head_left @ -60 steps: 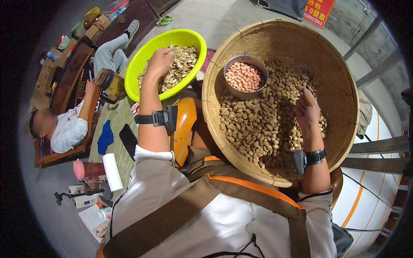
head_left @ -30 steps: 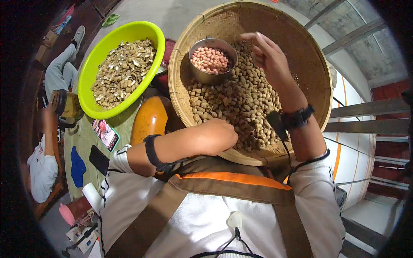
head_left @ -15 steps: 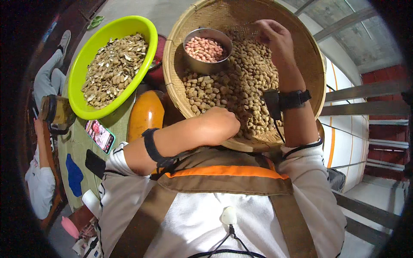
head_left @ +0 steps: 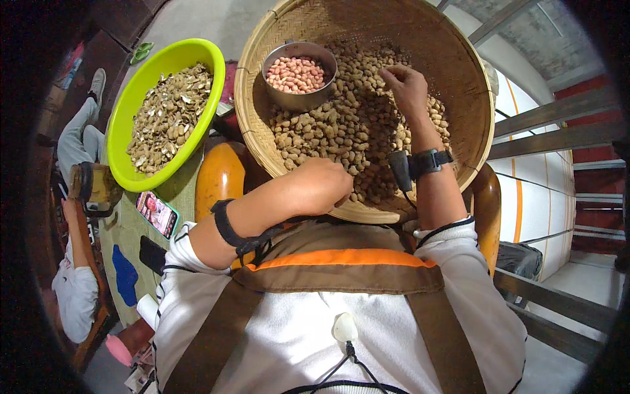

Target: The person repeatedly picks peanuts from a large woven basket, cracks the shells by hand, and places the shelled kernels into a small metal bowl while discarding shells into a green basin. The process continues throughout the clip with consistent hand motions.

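A wide woven bamboo basket [head_left: 469,141] in front of me holds a heap of unshelled peanuts [head_left: 335,134]. Inside it at the left, a round metal pot [head_left: 300,102] contains pink shelled peanuts [head_left: 295,74]. My left hand [head_left: 320,186] is closed over the basket's near edge, its back toward me; what its curled fingers hold is hidden. Above the right part of the heap is my right hand [head_left: 407,92], thumb and fingers drawn together. Anything between those fingertips is too small to make out. Both wrists wear dark straps.
A lime-green basin [head_left: 220,85] full of peanut shells stands left of the basket. Near it lie a lit phone [head_left: 157,213], a dark phone [head_left: 152,255] and a blue cloth piece [head_left: 123,274]. Another person [head_left: 75,292] sits at the far left, beside a lidded jar [head_left: 95,187].
My right hand has come nearer to me, from the heap's far side toward its middle. My left hand stays closed at the near edge. The whole view has shifted slightly.
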Available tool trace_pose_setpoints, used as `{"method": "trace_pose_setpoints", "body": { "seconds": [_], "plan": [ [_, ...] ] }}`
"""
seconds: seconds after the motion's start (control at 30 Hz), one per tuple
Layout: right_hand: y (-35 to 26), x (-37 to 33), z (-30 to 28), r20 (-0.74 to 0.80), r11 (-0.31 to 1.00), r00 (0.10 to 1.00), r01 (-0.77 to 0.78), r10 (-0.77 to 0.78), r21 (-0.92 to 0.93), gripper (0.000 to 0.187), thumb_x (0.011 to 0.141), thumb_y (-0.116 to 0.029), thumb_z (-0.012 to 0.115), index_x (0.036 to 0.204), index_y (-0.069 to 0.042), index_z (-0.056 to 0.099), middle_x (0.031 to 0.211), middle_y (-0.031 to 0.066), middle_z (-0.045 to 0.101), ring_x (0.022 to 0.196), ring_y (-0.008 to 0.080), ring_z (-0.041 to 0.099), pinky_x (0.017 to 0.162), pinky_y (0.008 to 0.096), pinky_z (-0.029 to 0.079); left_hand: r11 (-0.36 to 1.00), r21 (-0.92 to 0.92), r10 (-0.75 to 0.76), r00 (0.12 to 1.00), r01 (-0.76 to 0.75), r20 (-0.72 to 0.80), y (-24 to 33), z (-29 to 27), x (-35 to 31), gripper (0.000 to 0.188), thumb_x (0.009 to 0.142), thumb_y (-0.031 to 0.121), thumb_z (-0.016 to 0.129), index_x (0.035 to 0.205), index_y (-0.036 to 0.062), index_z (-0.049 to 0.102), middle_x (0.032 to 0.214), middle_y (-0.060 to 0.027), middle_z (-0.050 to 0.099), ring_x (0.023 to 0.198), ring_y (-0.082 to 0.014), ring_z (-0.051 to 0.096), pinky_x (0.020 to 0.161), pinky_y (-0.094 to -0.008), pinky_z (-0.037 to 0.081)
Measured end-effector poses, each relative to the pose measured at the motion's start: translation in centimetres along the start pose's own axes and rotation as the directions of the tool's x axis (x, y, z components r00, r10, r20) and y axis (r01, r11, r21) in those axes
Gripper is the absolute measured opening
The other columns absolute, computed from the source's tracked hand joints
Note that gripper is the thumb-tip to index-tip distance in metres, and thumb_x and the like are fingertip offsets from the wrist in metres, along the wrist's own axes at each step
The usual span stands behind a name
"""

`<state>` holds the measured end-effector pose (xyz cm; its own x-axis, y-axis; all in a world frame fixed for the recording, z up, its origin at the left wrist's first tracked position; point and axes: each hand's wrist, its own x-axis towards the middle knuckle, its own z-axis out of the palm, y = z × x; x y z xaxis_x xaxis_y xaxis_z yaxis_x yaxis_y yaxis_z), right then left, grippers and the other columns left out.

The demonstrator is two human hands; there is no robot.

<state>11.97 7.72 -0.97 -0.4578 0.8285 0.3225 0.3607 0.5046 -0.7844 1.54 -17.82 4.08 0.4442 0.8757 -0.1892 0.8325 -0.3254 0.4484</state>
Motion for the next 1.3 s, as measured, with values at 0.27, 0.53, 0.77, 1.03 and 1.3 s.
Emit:
{"method": "trace_pose_setpoints", "body": {
  "seconds": [0.27,0.53,0.77,1.03,1.3],
  "plan": [
    [-3.1,-2.5,1.2,0.389,0.853,0.898,0.358,-0.204,-0.38,0.026,0.074,-0.026,0.076,0.094,-0.01,0.073,0.09,0.009,0.068,0.083,0.0269,0.065,0.071,0.0375,0.051,0.999,-0.039,-0.01,0.999,0.011,0.034,-0.1,-0.5,0.4,0.01,0.069,0.008,0.067,0.076,0.0091,0.073,0.075,-0.0149,0.067,0.077,-0.0327,0.066,0.069,-0.042,0.052],
    [-3.4,-2.8,1.0,0.342,0.988,0.928,0.153,-0.147,0.01,0.022,0.077,-0.012,0.074,0.098,-0.005,0.069,0.09,0.0069,0.068,0.081,0.0179,0.065,0.072,0.0309,0.052,0.932,-0.361,-0.205,0.872,0.034,-0.445,-2.8,-5.8,1.5,0.018,0.079,0.02,0.066,0.089,0.0069,0.073,0.082,-0.0159,0.069,0.078,-0.0315,0.067,0.072,-0.0383,0.052],
    [-6.2,-3.7,-1.4,0.237,0.697,0.971,-0.149,-0.031,0.702,0.017,0.081,-0.008,0.074,0.095,-0.002,0.066,0.086,0.0054,0.068,0.078,0.0134,0.065,0.07,0.0269,0.054,0.759,-0.622,-0.444,0.545,-0.193,-0.711,-4.4,-6.8,5.8,0.024,0.081,0.009,0.07,0.105,0.0026,0.068,0.092,-0.0101,0.07,0.085,-0.0185,0.067,0.078,-0.0297,0.051],
    [-6.5,-4.8,-1.1,0.26,0.551,0.964,-0.187,-0.056,0.813,0.019,0.08,-0.005,0.074,0.097,-0.003,0.065,0.087,0.0047,0.067,0.076,0.0123,0.063,0.069,0.0259,0.052,0.677,-0.683,-0.352,0.695,-0.275,-0.627,-5.4,-6.0,5.4,0.025,0.086,0.005,0.067,0.11,-0.0009,0.064,0.099,-0.0068,0.068,0.089,-0.0124,0.064,0.081,-0.0255,0.052],
    [-6.9,-5.2,-0.8,0.103,0.731,0.984,0.038,-0.148,0.681,0.017,0.08,-0.006,0.074,0.096,-0.001,0.07,0.087,0.0034,0.067,0.078,0.0124,0.062,0.072,0.0251,0.051,0.28,-0.881,-0.454,0.756,-0.381,-0.471,-5.8,-5.4,5.6,0.038,0.087,0.003,0.065,0.123,0.0018,0.054,0.101,-0.0079,0.066,0.093,-0.0129,0.065,0.078,-0.0246,0.055]
  ]
}}
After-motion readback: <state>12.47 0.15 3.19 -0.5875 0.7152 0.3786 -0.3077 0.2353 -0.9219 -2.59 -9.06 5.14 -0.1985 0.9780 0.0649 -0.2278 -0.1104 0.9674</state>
